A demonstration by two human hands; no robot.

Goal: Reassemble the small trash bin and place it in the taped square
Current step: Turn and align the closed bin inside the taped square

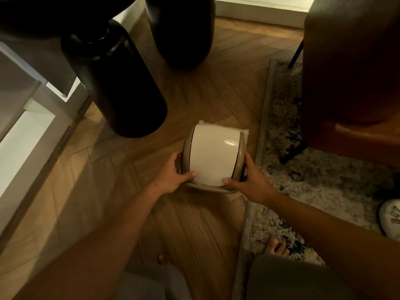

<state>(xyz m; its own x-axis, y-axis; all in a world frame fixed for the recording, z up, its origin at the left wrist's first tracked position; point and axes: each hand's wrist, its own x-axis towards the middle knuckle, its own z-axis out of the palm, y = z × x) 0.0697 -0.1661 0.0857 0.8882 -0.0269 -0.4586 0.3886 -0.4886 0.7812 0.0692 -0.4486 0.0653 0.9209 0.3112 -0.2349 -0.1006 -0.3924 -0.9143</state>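
Observation:
The small trash bin (213,156) stands on the wooden floor, seen from above, with a cream swing lid set in a beige rim. Pale tape of the taped square (244,132) shows at the bin's far corners and the bin stands over it. My left hand (173,175) grips the bin's left side, thumb on the lid's near edge. My right hand (249,180) holds the right side, thumb also on the lid's near edge. The bin's body is hidden under the lid.
Two large dark vases, one (114,83) left of the bin and another (181,31) behind it. A brown leather chair (350,83) stands on a speckled rug (303,191) at the right. White furniture (26,131) runs along the left. My bare feet (278,245) are near the rug edge.

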